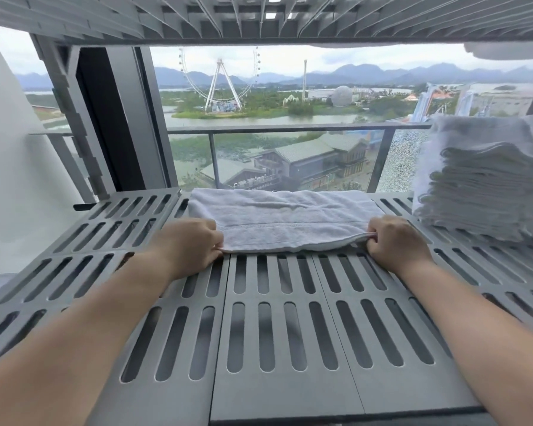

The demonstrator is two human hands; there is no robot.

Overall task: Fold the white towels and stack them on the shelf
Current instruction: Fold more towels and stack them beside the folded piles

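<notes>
- The grey slotted shelf (290, 318) runs across the whole view, with the underside of another slotted shelf level (259, 23) close above it.
- The left hand (188, 244) lies knuckles up on the shelf at the towel's near left corner. Its fingers (214, 241) are curled in and pinch that corner against the thumb.
- The folded white towel (283, 222) lies flat on the shelf between the two hands, its long side running left to right and its far edge near the back of the shelf.
- Behind it, a window (290, 118) shows a balcony railing (290, 129) and a Ferris wheel (219, 78) across water.
- The right hand (397, 241) lies at the towel's near right corner, which is lifted slightly. Its fingers (372, 238) are curled and pinch the towel's edge.
- A stack of folded white towels (480, 186) stands on the same shelf at the far right, well apart from the flat towel.
- Another white towel (505, 52) shows on the level above, at top right.
</notes>
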